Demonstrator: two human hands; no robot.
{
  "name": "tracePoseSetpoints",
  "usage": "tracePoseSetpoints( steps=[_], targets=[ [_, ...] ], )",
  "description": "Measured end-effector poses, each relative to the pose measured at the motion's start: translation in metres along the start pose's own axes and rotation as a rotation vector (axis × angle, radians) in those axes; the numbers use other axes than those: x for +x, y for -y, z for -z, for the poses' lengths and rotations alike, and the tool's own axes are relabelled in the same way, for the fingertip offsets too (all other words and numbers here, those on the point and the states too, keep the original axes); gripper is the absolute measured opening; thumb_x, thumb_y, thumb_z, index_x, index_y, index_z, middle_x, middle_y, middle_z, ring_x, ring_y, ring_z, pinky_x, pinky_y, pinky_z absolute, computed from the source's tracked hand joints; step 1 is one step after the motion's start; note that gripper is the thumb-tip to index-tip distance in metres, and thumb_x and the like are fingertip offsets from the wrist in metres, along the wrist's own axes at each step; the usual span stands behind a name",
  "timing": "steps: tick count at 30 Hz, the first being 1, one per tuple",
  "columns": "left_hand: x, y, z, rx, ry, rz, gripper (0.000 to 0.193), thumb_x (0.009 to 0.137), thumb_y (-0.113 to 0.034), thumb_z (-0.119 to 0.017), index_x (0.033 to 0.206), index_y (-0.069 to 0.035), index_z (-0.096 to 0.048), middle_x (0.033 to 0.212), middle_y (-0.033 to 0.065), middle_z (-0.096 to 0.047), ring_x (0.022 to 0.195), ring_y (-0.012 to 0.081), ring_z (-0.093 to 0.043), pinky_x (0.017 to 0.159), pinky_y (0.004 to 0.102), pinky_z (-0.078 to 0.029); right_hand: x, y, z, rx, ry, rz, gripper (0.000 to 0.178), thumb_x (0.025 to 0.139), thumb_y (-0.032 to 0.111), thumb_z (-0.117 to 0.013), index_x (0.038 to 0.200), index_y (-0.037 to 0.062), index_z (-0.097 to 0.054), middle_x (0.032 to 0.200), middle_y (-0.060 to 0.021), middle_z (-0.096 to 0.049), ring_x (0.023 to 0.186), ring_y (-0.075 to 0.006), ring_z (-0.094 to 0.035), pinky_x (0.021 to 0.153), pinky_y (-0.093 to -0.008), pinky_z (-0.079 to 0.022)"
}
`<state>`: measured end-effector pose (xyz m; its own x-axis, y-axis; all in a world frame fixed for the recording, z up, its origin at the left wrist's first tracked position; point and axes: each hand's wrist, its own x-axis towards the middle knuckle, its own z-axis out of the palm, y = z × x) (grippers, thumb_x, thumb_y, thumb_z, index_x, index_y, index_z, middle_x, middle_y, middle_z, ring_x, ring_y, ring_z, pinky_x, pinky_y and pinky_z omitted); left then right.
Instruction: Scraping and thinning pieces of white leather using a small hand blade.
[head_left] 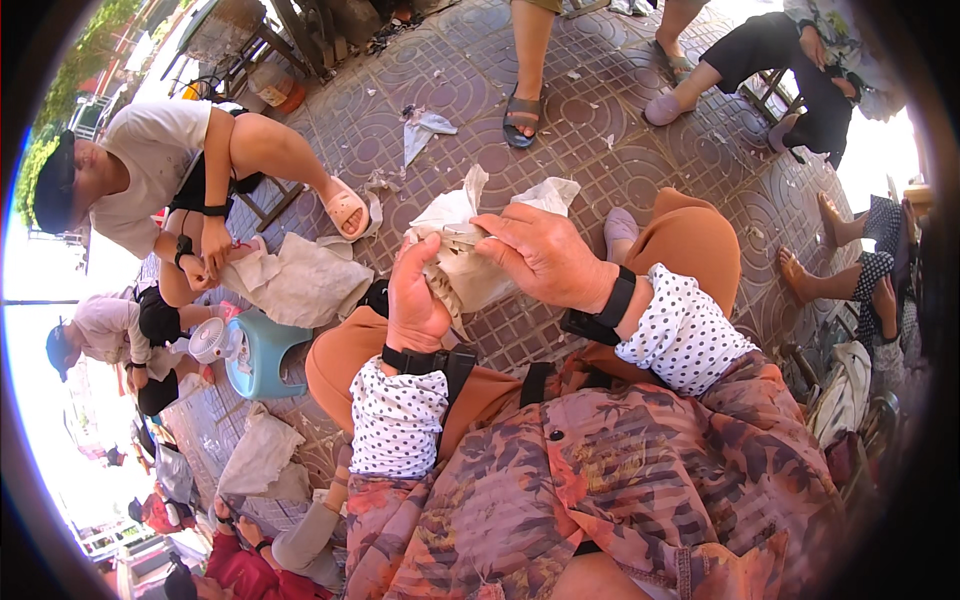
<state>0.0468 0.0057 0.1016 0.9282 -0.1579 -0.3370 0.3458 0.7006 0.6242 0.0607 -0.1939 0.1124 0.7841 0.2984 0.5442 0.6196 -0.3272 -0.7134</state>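
The pale cloth (472, 277) is held in the grip of left hand (417, 298) and right hand (553, 262); its edge is best drawn taut.

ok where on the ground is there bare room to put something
Mostly bare paving: between the right knee and the bare feet, and, ahead, between the dark sandal and mauve shoe. Crowded: left, around the turquoise stool, fan and beige cloth.

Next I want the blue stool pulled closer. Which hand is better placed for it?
Probably the left hand: the blue stool stands on that side, nearer to it. The right hand would reach across. Both hold the pale cloth, so the left would likely let go first.
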Motion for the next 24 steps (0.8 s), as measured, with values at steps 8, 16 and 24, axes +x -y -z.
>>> tracePoseSetpoints(
  steps=[8,16,24],
  targets=[
    [-0.001,0.001,-0.003,-0.01,0.012,0.002,0.039,0.096,-0.016,-0.056,0.131,0.001,-0.055,0.126,0.0156,-0.065,0.114,0.0294,-0.064,0.102,0.0429,-0.049,0.001,0.002,0.001,-0.015,0.002,0.012,0.02,0.09,0.015,-0.07,0.106,0.0038,-0.07,0.076,-0.0106,-0.06,0.066,-0.0301,-0.062,0.058,-0.0386,-0.05],
    [0.001,0.002,0.003,-0.014,0.039,0.018,0.038,0.095,-0.018,-0.056,0.129,0.001,-0.057,0.123,0.0155,-0.066,0.113,0.0294,-0.065,0.102,0.0437,-0.05,0.0,-0.002,-0.001,0.052,-0.013,-0.009,0.018,0.09,0.012,-0.07,0.105,0.0027,-0.071,0.076,-0.0109,-0.061,0.066,-0.0301,-0.062,0.058,-0.0373,-0.049],
    [0.0,-0.002,0.002,0.0,0.0,0.007,0.033,0.094,-0.015,-0.055,0.124,-0.003,-0.058,0.114,0.0103,-0.067,0.104,0.0244,-0.066,0.097,0.0409,-0.052,0.001,-0.011,-0.003,0.425,-0.096,-0.439,0.023,0.098,0.015,-0.064,0.113,-0.001,-0.067,0.091,-0.0117,-0.066,0.085,-0.0194,-0.064,0.075,-0.0302,-0.05]
  ],
)
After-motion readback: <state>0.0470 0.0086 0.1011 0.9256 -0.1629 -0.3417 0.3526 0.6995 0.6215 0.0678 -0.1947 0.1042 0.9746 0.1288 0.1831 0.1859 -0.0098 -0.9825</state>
